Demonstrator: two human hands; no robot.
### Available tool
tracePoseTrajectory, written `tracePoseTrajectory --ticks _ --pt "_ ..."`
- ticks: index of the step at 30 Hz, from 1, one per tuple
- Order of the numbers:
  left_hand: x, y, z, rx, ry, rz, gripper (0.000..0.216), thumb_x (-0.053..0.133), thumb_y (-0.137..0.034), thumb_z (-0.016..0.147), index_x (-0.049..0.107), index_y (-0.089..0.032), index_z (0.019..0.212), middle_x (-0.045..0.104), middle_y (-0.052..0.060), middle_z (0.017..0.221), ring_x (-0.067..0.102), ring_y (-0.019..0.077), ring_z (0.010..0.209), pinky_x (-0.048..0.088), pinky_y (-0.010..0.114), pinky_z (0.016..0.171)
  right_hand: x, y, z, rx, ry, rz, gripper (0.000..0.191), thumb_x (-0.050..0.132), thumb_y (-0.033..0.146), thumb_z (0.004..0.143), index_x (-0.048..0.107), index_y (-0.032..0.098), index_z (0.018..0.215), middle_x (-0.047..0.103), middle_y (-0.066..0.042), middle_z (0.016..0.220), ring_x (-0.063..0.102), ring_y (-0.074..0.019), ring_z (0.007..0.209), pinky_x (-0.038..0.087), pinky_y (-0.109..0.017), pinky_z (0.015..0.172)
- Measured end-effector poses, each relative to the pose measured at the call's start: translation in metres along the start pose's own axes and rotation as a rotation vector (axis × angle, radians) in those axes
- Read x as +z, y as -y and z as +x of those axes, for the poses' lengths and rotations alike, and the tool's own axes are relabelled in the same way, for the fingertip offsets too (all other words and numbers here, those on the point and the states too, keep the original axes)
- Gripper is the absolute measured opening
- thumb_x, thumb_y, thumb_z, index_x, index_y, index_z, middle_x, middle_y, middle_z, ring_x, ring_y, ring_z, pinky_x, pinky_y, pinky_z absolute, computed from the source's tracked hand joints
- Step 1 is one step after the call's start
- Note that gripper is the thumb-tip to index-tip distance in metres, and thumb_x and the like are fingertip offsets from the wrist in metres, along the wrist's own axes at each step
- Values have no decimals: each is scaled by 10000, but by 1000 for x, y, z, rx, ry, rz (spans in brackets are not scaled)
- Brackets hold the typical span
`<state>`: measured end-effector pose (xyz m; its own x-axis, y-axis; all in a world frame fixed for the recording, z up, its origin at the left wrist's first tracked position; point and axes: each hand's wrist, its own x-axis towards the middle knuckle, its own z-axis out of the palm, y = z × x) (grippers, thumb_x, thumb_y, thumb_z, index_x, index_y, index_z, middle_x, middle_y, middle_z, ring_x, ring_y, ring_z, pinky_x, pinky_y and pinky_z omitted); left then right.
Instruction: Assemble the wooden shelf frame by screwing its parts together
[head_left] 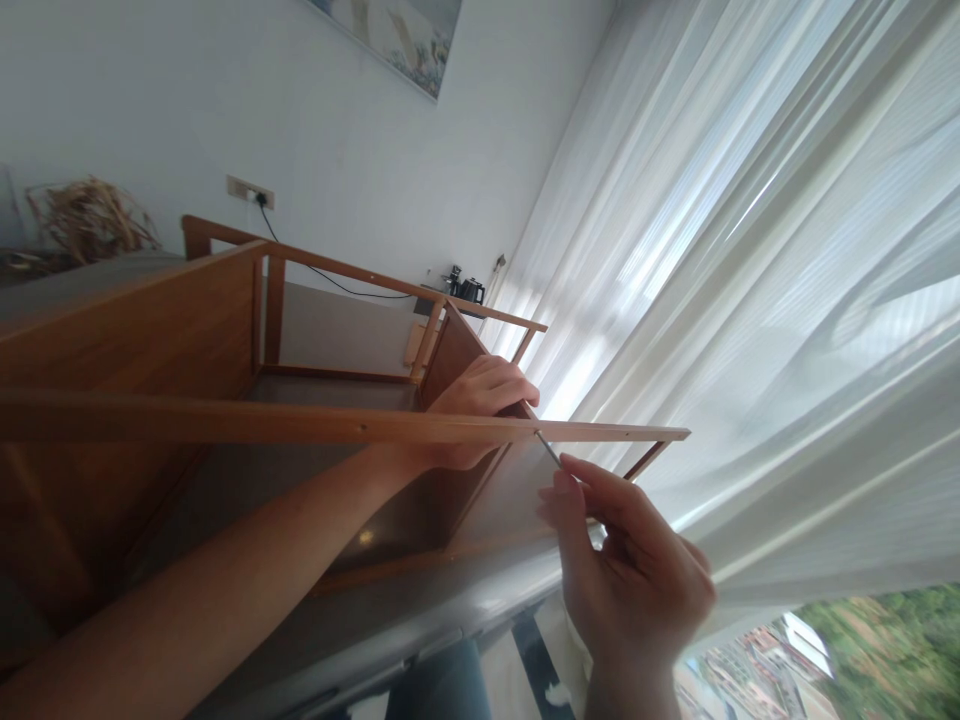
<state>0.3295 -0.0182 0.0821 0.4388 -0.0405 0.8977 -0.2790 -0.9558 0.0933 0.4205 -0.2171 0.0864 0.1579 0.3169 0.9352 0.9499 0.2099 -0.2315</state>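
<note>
A wooden shelf frame (pixel 225 330) lies on its side in front of me, with a long thin rail (pixel 337 425) running across its near side. My left hand (pixel 480 395) reaches under that rail and grips the top edge of an upright wooden panel (pixel 457 350). My right hand (pixel 622 570) pinches a thin metal tool (pixel 549 450), whose tip touches the underside of the rail near its right end.
White sheer curtains (pixel 750 250) hang over the window on the right. A kettle (pixel 471 290) stands on a small table by the wall. A cable (pixel 322 275) runs from a wall socket (pixel 250 190). Dried plants (pixel 90 215) sit at the left.
</note>
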Motion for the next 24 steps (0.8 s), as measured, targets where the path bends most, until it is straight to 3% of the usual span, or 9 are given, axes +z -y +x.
tracePoseTrajectory --ticks 7,12,17,24 --pt "-7 0 2 69 99 113 238 392 -365 986 541 -181 959 604 107 965 538 250 928 439 465 947 4 1 3 -54 -53 -58 225 783 89 849 790 255 1001 781 65 699 721 -110 530 606 -200 596" --pt "3 10 0 134 -1 121 179 423 -344 988 504 -198 924 585 77 914 520 232 881 439 447 891 -2 4 -4 -42 -126 -85 167 788 132 856 809 255 968 785 33 684 722 -153 500 589 -240 501" --pt "1 10 -1 102 -1 103 143 440 -330 985 491 -208 928 587 66 906 518 230 876 437 445 878 -6 7 -9 110 -157 8 172 791 175 877 815 234 1037 805 -8 729 778 -203 588 644 -281 568" --pt "5 13 -2 131 -42 117 114 462 -320 979 495 -219 937 590 58 899 522 230 866 447 434 865 -3 -16 -13 417 39 288 291 676 297 993 747 247 1270 830 -53 952 811 -203 802 681 -313 714"
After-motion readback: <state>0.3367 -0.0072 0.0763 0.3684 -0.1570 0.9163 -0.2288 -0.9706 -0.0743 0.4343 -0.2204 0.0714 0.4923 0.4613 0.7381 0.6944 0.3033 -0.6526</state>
